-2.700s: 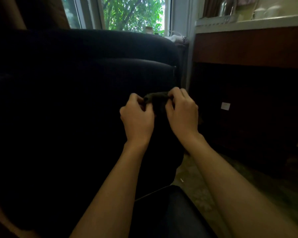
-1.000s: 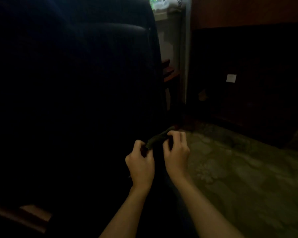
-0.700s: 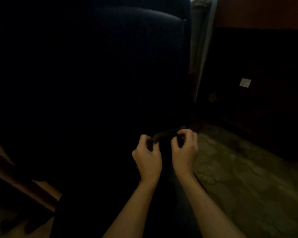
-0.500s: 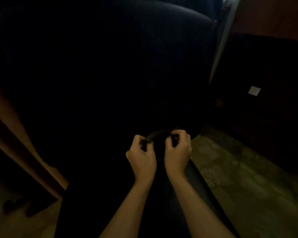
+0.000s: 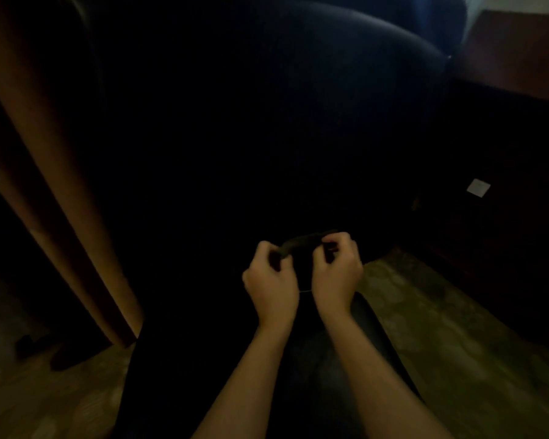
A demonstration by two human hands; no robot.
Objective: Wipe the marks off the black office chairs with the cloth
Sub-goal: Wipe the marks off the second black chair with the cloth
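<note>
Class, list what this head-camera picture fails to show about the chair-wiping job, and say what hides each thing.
1. Marks on the black chair: head view, lost in darkness.
2. The cloth: its middle shows; both ends are hidden inside the left hand and right hand.
3. Chair top: cut off by the upper edge.
4. White square, right: too small to identify.

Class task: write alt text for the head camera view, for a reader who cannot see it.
Two bare hands, left hand and right hand, pinch a dark cloth stretched between them before a black office chair. The dim room shows patterned carpet and a brown curtain.
</note>
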